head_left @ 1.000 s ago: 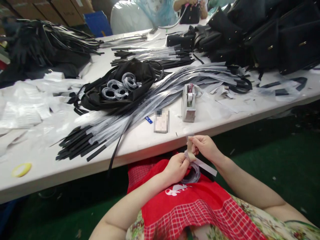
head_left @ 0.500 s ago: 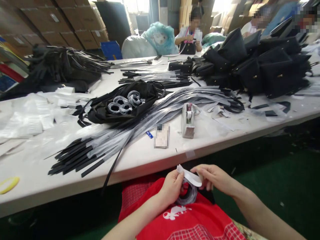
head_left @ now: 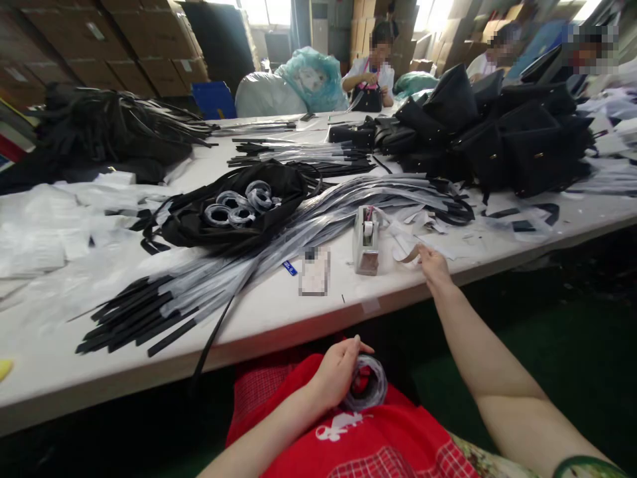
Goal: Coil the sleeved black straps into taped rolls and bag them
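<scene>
In my left hand (head_left: 342,372), above the red apron on my lap, is a coiled strap (head_left: 374,396) wrapped in clear plastic; the fingers are closed on its left side. My right hand (head_left: 432,264) is stretched out over the table, right of the tape dispenser (head_left: 367,242). Its fingertips pinch a curled strip of paper (head_left: 409,255), pale with a brownish end. Loose white scraps (head_left: 423,226) lie just behind that hand. Several similar coils (head_left: 239,207) rest on a heap of black fabric (head_left: 199,229) further left.
Long plastic-sleeved black straps (head_left: 209,285) spread across the white table (head_left: 269,318). A phone (head_left: 314,273) and a small blue tag (head_left: 289,268) lie left of the dispenser. Black bags (head_left: 517,133) are piled at the back right. A co-worker (head_left: 371,76) sits across the table.
My right hand has left the coil and moved up and forward to the table by the dispenser. The white strip that was between my hands is gone from the coil.
</scene>
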